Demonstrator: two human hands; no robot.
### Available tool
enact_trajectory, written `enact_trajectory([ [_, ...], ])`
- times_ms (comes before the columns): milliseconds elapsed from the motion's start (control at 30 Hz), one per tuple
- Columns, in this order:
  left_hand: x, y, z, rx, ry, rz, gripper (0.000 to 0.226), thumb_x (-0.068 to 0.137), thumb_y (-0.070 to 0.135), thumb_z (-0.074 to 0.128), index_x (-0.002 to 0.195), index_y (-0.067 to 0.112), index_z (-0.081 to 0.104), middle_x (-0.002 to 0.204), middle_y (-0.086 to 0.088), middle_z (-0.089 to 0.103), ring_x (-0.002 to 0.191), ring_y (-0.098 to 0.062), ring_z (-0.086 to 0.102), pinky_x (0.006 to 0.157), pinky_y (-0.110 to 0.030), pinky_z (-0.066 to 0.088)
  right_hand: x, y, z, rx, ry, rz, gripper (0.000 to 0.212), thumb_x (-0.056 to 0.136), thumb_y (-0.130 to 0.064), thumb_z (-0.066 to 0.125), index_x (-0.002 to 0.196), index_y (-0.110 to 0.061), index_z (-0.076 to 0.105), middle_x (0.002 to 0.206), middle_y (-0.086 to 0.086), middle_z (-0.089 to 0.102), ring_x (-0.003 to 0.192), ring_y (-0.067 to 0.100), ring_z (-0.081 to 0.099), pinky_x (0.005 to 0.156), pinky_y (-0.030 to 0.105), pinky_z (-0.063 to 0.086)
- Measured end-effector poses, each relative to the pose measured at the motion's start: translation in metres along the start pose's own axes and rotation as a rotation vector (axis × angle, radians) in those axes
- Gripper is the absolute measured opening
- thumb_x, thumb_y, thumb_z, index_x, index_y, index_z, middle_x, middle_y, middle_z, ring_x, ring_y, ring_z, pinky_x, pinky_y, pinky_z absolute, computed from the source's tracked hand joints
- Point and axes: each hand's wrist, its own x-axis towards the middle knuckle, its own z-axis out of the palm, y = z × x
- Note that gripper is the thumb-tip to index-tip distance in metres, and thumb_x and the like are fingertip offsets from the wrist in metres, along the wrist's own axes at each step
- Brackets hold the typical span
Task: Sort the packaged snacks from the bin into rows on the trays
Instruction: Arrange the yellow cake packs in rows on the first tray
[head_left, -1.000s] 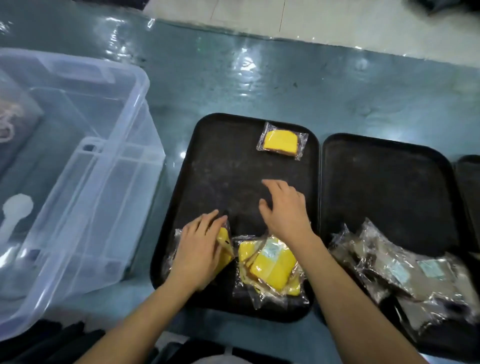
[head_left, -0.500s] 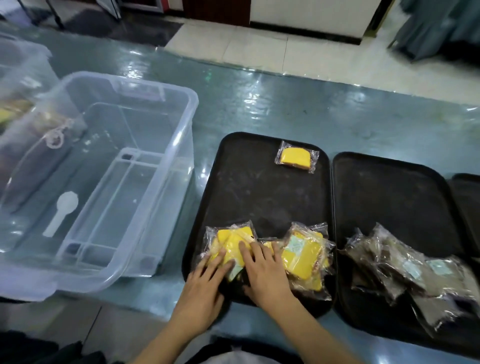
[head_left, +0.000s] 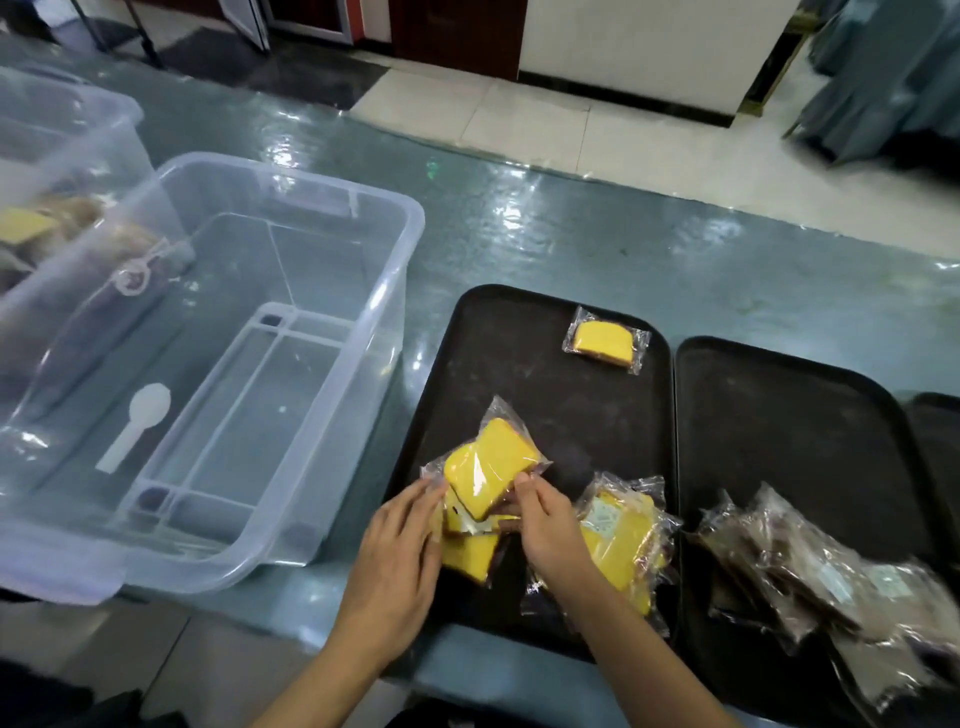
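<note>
Both hands on one wrapped yellow cake slice (head_left: 485, 465), tilted up over the near left of the black tray (head_left: 498, 332)

left hand (head_left: 397, 553) and right hand (head_left: 545, 530) each pinch an edge of its wrapper; more yellow packs (head_left: 618, 551) lie right beside, one placed slice (head_left: 605, 340) sits at the far corner, brown packs (head_left: 810, 566) on the next tray (head_left: 779, 395), clear bin (head_left: 291, 332) left on the counter (head_left: 571, 234)

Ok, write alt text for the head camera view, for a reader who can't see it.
Both hands, left hand and right hand, hold a wrapped yellow cake slice above a small pile at the near edge of a black tray, which has one slice placed at its far corner. A clear bin sits left; brown packets lie on the next tray.
</note>
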Motion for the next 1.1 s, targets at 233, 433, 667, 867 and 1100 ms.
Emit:
enact_trajectory([
  [233, 0.002, -0.009, 0.023, 0.398, -0.419, -0.01, 0.056, 0.103, 0.047, 0.034, 0.157, 0.042, 0.02, 0.167, 0.011, 0.011, 0.152, -0.027, 0.021, 0.118, -0.04, 0.024, 0.008, -0.001, 0.001, -0.687, -0.05, 0.127, 0.026, 0.1, -0.035, 0.055, 0.095, -0.012, 0.066, 0.084, 0.006, 0.072, 0.078, 0.023, 0.072, 0.076, 0.039, 0.06],
  [433, -0.005, -0.003, 0.017, 0.49, -0.369, 0.034, 0.057, 0.091, 0.043, 0.043, 0.147, 0.034, 0.049, 0.156, 0.002, 0.043, 0.129, -0.038, 0.056, 0.099, -0.047, 0.052, 0.005, 0.007, -0.011, -1.236, -0.191, -0.459, 0.059, 0.105, -0.048, 0.037, 0.159, -0.037, 0.018, 0.167, -0.002, 0.02, 0.153, 0.02, 0.019, 0.125, 0.044, 0.017],
  [667, 0.037, 0.002, 0.026, 0.567, -0.349, -0.052, 0.053, 0.093, 0.047, 0.038, 0.137, 0.032, 0.062, 0.148, 0.004, 0.054, 0.126, -0.036, 0.059, 0.107, -0.048, 0.028, 0.031, 0.013, -0.001, -1.293, -0.196, -0.27, 0.064, 0.107, -0.049, 0.02, 0.162, -0.029, -0.007, 0.171, 0.006, 0.002, 0.155, 0.022, 0.011, 0.126, 0.041, 0.007],
  [867, 0.116, -0.001, 0.052, 0.612, -0.429, -0.087, 0.058, 0.093, 0.051, 0.029, 0.143, 0.035, 0.054, 0.151, 0.0, 0.049, 0.13, -0.039, 0.055, 0.11, -0.055, 0.038, 0.1, -0.01, -0.018, -1.442, -0.054, -0.333, 0.063, 0.106, -0.021, 0.033, 0.162, -0.016, 0.004, 0.16, 0.017, 0.023, 0.139, 0.036, 0.032, 0.115, 0.05, 0.026],
  [1100, 0.203, -0.024, 0.091, 0.584, -0.336, -0.114, 0.069, 0.093, 0.057, -0.004, 0.159, 0.036, -0.005, 0.167, 0.002, -0.013, 0.155, -0.03, -0.007, 0.125, -0.048, 0.0, 0.166, -0.01, -0.046, -1.28, -0.052, -0.456, 0.073, 0.104, -0.032, 0.042, 0.163, -0.028, -0.002, 0.168, 0.007, 0.019, 0.152, 0.026, 0.025, 0.127, 0.045, 0.006],
])
